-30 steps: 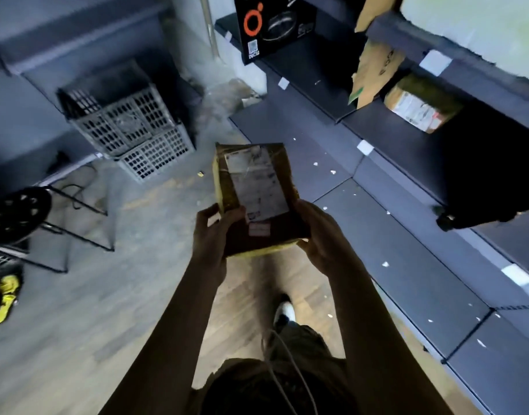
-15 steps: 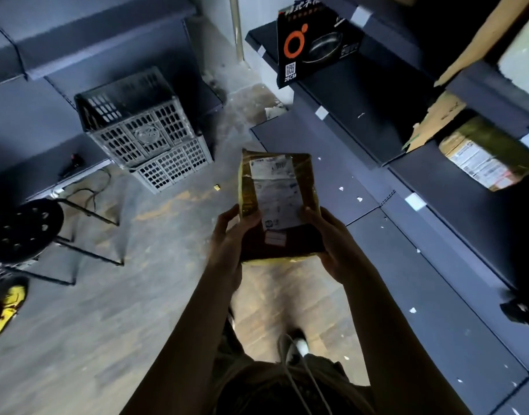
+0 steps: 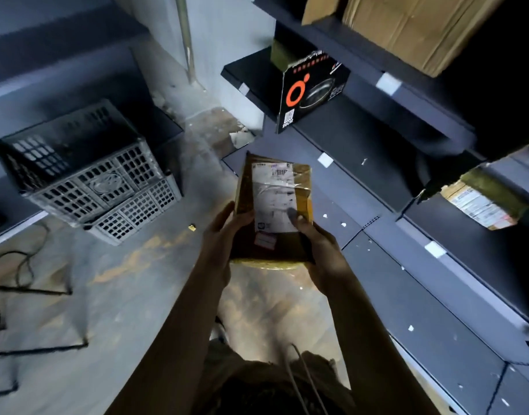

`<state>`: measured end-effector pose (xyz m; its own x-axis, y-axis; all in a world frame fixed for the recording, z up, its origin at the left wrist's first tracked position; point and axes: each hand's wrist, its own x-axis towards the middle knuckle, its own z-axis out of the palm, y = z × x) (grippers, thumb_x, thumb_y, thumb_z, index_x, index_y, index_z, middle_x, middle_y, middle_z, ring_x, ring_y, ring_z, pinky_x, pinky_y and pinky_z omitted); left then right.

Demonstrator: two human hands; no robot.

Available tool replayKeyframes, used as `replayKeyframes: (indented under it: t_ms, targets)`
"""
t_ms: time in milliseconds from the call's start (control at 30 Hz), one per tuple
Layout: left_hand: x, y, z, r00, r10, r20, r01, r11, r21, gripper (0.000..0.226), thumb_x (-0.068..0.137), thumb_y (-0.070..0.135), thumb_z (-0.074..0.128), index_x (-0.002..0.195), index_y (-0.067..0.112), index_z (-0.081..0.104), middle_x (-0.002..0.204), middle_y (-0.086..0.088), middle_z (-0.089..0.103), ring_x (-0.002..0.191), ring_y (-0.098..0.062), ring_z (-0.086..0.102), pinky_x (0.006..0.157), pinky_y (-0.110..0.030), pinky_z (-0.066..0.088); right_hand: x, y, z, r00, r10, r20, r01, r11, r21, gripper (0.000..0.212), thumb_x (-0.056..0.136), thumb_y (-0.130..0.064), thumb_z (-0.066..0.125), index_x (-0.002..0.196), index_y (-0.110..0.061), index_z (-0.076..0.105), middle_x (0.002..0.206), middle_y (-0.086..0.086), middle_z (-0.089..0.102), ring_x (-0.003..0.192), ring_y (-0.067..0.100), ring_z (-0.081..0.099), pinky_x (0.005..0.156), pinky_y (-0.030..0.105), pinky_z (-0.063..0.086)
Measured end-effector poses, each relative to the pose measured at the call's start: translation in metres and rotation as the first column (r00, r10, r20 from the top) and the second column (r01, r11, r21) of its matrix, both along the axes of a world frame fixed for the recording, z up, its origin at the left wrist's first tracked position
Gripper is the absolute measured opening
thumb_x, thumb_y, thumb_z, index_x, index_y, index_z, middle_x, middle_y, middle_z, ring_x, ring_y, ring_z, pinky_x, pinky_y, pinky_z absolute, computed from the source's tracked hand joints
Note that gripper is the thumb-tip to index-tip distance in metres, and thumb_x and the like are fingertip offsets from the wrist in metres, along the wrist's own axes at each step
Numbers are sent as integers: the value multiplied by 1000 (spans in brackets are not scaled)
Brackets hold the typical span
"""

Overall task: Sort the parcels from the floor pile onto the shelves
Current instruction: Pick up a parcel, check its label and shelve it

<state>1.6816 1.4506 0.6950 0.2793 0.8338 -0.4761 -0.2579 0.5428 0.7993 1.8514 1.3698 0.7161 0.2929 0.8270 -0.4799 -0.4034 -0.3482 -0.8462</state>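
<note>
I hold a flat brown parcel (image 3: 272, 205) with a white shipping label in front of me, above the floor. My left hand (image 3: 224, 235) grips its lower left edge, thumb on top. My right hand (image 3: 320, 250) grips the lower right corner, thumb pressed on the label. Dark shelves (image 3: 377, 181) run along the right. A black box with an orange ring (image 3: 311, 94) stands on a shelf at the back. A brown parcel with a label (image 3: 482, 202) lies on a shelf at the right. Cardboard boxes (image 3: 407, 28) sit on the top shelf.
Two grey plastic crates (image 3: 92, 181) are stacked on the floor at the left. A black cable (image 3: 26, 265) and a black metal frame (image 3: 38, 348) lie at the lower left. The lowest shelf board (image 3: 422, 310) is speckled with white scraps.
The view has swung up and towards the back shelves; the black box appears nearer. The parcel stays in both hands, and my right thumb has slid onto the label.
</note>
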Motion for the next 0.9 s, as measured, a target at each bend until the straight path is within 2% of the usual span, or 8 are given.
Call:
replayKeyframes:
  t_ms: [67, 167, 267, 367, 467, 600, 767, 900]
  targets:
    - [-17, 21, -7, 1000, 0, 0, 0, 1000, -30, 37, 88, 12, 74, 125, 19, 72, 107, -7, 80, 93, -25, 78, 65, -32, 60, -21, 21, -1, 1000, 4, -12, -4, 1000, 2, 53, 85, -44, 73, 129, -14, 70, 122, 8, 76, 113, 29, 73, 102, 47, 54]
    - [-34, 50, -15, 1000, -10, 15, 11, 998, -65, 36, 88, 16, 75, 124, 20, 74, 110, -8, 79, 99, -28, 77, 72, -35, 59, -39, 51, -4, 997, -50, -53, 49, 998, -29, 47, 87, -36, 72, 129, -13, 70, 121, 9, 77, 111, 29, 74, 94, 41, 60]
    - [-44, 76, -26, 1000, -24, 7, 24, 997, -75, 37, 86, 17, 77, 123, 19, 74, 111, -10, 78, 102, -32, 76, 78, -39, 59, -48, 79, -15, 996, -73, -46, 70, 996, -61, 40, 95, -29, 68, 131, -11, 70, 124, 12, 75, 114, 32, 72, 100, 46, 57]
    - [-53, 105, -34, 999, -48, -17, 47, 998, -39, 55, 73, 28, 84, 127, 23, 72, 116, -12, 77, 107, -35, 74, 90, -48, 58, -50, 109, -27, 997, -61, -39, 59, 997, -57, 43, 89, -30, 70, 129, -13, 69, 123, 11, 76, 113, 32, 72, 97, 42, 59]
    - [-60, 139, -32, 998, -43, -34, 44, 999, 10, 79, 62, 34, 88, 137, 23, 66, 121, -12, 75, 111, -34, 73, 93, -49, 58, -43, 144, -34, 999, 4, -34, -4, 1000, -4, 48, 86, -30, 73, 131, -17, 67, 127, 9, 74, 118, 35, 70, 102, 55, 55]
    - [-65, 202, -14, 994, -51, -95, 64, 988, 138, 66, 63, 37, 86, 127, 34, 68, 123, -9, 75, 112, -32, 72, 92, -50, 60, -37, 205, -41, 998, 54, -43, -51, 997, 59, 60, 81, -39, 78, 138, -25, 62, 130, 9, 71, 121, 37, 67, 100, 67, 52]
    - [-72, 270, -7, 991, -16, -133, 33, 991, 128, 81, 64, 37, 88, 139, 27, 61, 124, -10, 73, 109, -33, 73, 92, -54, 60, -46, 272, -38, 990, 44, -132, -33, 996, 82, 53, 85, -41, 71, 132, -17, 65, 127, 12, 72, 122, 34, 67, 103, 51, 56]
    - [-77, 302, -16, 991, -21, -130, 33, 995, 92, 88, 64, 37, 90, 144, 25, 56, 131, -14, 70, 111, -35, 73, 92, -58, 59, -52, 306, -36, 990, 35, -136, -27, 998, 56, 54, 86, -38, 75, 131, -11, 66, 124, 14, 74, 120, 35, 68, 109, 53, 51]
